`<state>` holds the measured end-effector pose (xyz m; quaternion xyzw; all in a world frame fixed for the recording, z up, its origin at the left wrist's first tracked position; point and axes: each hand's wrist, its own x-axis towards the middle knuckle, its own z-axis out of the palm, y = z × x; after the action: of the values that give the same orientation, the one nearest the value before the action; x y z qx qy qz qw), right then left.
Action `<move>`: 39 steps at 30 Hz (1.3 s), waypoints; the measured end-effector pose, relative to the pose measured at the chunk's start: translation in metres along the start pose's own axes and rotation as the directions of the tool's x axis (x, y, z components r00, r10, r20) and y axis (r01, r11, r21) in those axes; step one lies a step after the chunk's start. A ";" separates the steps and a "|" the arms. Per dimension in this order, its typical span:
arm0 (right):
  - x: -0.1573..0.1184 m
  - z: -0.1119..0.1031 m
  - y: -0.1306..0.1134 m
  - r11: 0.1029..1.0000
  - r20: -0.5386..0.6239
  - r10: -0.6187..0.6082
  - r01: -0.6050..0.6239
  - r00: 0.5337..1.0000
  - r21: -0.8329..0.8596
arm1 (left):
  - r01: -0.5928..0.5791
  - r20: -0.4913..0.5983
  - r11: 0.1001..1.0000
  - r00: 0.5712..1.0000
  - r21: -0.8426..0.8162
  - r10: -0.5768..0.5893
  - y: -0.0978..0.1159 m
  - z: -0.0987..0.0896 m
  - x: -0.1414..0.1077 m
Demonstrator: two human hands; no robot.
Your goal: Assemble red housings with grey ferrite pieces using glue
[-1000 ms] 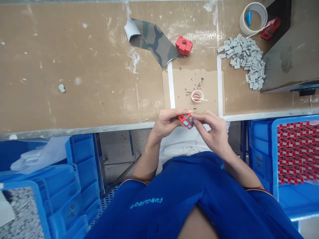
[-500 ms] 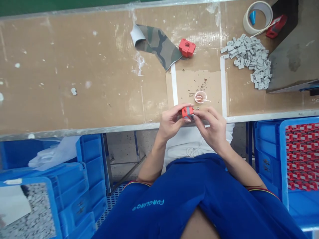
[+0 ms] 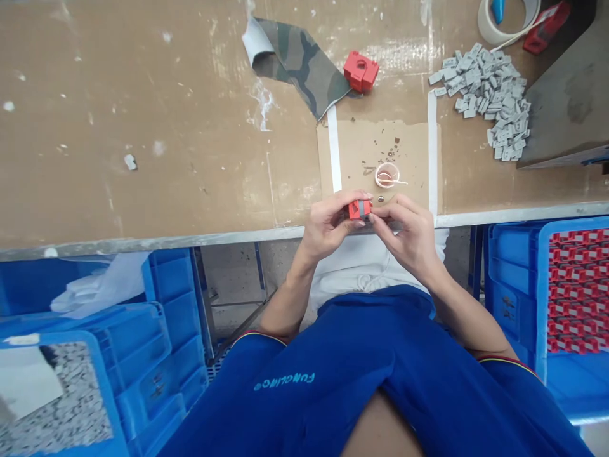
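Note:
A small red plastic block with a grey band (image 3: 360, 209) is held over the table's front edge. My left hand (image 3: 328, 222) grips it between thumb and fingers from the left. From the right, the pinched fingertips of my right hand (image 3: 404, 228) press at the block's right end; whether they hold a small part there is hidden. Just beyond the hands stands a small clear cup (image 3: 387, 175) with reddish contents and a thin white stick. A tiny dark ring-like bit (image 3: 380, 199) lies between cup and hands.
Farther back are a camouflage cloth (image 3: 304, 63), a larger red block (image 3: 361, 71), a pile of grey pieces (image 3: 495, 95) and a tape roll (image 3: 486, 25). Blue crates stand either side; the right crate (image 3: 516, 279) holds rows of red parts, the left crate (image 3: 102, 381) grey pieces.
The camera view has shifted slightly. The red block has turned a little in my left hand, its grey band now more upright. My right fingertips stay at its right end.

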<state>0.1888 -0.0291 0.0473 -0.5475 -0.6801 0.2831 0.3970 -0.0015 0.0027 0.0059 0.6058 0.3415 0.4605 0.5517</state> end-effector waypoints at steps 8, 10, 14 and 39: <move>-0.001 -0.014 -0.004 0.993 0.105 -0.089 0.097 0.990 -0.070 | 0.092 0.039 0.985 0.995 -0.144 -0.087 -0.001 0.002 -0.002; 0.002 -0.017 -0.004 0.992 0.145 -0.072 0.085 0.987 -0.089 | 0.082 0.027 0.987 0.996 -0.137 -0.079 -0.001 0.002 -0.002; 0.008 -0.019 -0.002 0.982 0.255 -0.014 0.061 0.967 -0.178 | 0.076 0.027 0.987 0.997 -0.139 -0.073 -0.002 0.002 -0.001; -0.009 0.016 -0.007 0.980 -0.081 -0.172 0.179 0.982 0.090 | 0.050 -0.067 0.925 0.994 -0.376 -0.081 -0.005 0.006 -0.006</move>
<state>0.1725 -0.0389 0.0430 -0.4753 -0.6964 0.2595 0.4709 0.0029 -0.0043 0.0005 0.4588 0.2897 0.5226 0.6577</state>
